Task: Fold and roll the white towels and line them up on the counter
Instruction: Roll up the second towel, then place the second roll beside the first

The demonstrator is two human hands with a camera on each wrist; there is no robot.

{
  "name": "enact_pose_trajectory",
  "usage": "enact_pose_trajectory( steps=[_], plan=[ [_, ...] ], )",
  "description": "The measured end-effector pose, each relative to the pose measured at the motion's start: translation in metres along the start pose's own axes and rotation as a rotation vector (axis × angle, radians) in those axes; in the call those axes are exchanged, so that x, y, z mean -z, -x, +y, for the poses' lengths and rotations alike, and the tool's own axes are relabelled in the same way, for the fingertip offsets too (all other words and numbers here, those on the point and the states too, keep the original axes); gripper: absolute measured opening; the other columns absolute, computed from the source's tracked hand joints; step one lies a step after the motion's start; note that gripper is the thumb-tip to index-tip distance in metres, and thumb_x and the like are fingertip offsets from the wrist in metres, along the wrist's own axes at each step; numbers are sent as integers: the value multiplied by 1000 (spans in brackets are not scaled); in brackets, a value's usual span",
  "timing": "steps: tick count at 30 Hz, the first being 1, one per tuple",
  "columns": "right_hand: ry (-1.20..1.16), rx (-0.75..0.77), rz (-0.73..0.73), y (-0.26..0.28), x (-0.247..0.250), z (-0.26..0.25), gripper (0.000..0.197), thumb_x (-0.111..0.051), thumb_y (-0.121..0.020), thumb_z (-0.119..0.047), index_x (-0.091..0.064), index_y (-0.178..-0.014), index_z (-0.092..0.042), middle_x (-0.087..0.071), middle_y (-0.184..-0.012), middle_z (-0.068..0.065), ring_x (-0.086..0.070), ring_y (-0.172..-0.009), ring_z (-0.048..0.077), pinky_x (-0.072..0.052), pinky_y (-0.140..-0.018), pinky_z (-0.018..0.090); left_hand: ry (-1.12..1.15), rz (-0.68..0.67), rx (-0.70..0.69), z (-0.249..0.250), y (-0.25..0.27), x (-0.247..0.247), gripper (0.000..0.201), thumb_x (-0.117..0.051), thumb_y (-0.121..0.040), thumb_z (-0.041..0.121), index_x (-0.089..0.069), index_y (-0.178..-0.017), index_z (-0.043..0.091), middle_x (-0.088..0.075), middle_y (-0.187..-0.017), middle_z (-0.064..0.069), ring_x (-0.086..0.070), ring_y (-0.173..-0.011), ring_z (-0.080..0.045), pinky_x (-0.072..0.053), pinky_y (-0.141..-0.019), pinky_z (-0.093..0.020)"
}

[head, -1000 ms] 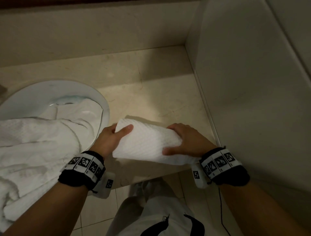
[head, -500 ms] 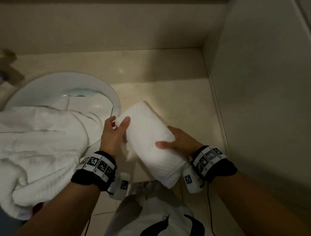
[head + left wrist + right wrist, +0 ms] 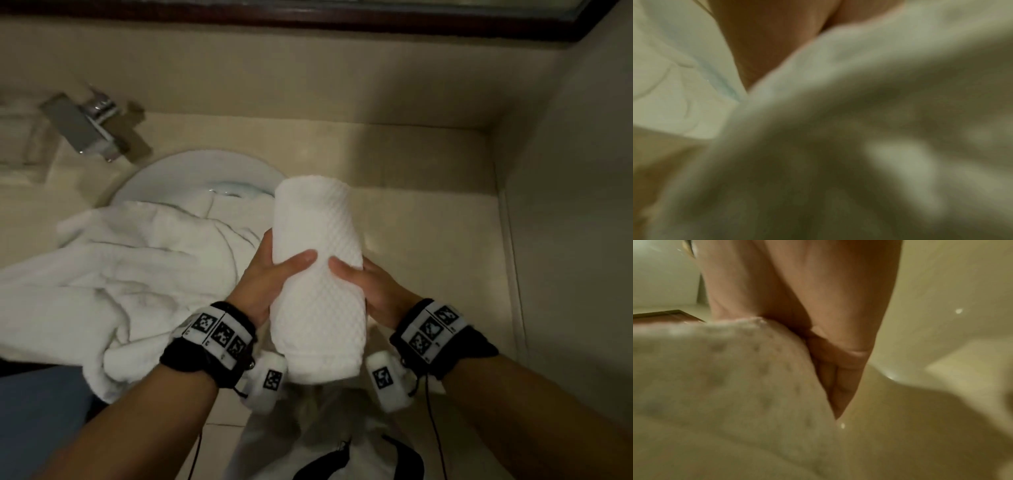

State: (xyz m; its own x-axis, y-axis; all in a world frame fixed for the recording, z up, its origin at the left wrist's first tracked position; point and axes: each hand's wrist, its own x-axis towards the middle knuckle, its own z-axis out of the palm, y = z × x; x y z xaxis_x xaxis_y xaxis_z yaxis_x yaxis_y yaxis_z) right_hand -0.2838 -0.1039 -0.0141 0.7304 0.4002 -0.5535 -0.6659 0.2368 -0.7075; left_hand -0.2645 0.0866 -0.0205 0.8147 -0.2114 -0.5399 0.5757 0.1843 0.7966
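Observation:
A rolled white waffle-weave towel (image 3: 317,233) is held above the beige counter (image 3: 428,240), its long axis pointing away from me. My left hand (image 3: 270,274) grips its left side, thumb lying across the top. My right hand (image 3: 370,284) grips its right side, thumb on top too. The roll (image 3: 859,129) fills the blurred left wrist view, with part of my left hand (image 3: 760,42) above it. In the right wrist view my right hand (image 3: 818,321) lies along the roll (image 3: 715,378). A heap of loose white towels (image 3: 120,281) lies to the left, partly in the sink.
A round white sink (image 3: 191,178) sits left of centre with a chrome tap (image 3: 85,126) behind it. A beige wall (image 3: 575,205) bounds the counter on the right, and a dark-framed mirror edge (image 3: 308,17) runs along the back. Bare counter lies right of the roll.
The rolled towel has turned from lying crosswise to pointing away from me and has come up off the counter. Both hands have shifted to its sides. My head has tilted up, showing the tap.

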Motion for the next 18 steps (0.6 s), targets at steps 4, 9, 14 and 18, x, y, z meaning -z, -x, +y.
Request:
enact_pose_trajectory(
  steps=[4,9,14,18],
  plan=[
    [18,3,-16,-30,-35,-28,74,-63,-85,-54,-50,-141,-8,-60,-138,13,-56,-129,29,-38,-113,50,60,44,-61,33,8,30,75,-84,-78,33,-50,-144,19,-65,-137,-8,-63,-126,-29,-50,-105,-51],
    [-13,53,-105,-62,-96,-55,65,-57,-89,-46,-53,-137,-3,-63,-132,17,-63,-119,30,-52,-100,42,84,-26,-92,63,34,86,57,-72,-89,24,-53,-142,16,-67,-133,-10,-66,-121,-29,-56,-96,-42],
    [-44,65,-93,-99,-173,-54,60,-66,-89,-30,-49,-140,-5,-60,-135,20,-59,-123,38,-49,-102,53,55,-90,-141,85,55,158,66,-74,-86,22,-46,-146,18,-65,-135,-11,-64,-123,-30,-57,-94,-41],
    [-86,72,-55,-135,-254,-42,55,-67,-88,-28,-54,-137,-9,-64,-132,16,-62,-120,35,-51,-100,53,46,-69,-184,114,74,239,69,-77,-80,33,-47,-142,33,-66,-135,2,-64,-123,-20,-56,-97,-38]
  ],
)
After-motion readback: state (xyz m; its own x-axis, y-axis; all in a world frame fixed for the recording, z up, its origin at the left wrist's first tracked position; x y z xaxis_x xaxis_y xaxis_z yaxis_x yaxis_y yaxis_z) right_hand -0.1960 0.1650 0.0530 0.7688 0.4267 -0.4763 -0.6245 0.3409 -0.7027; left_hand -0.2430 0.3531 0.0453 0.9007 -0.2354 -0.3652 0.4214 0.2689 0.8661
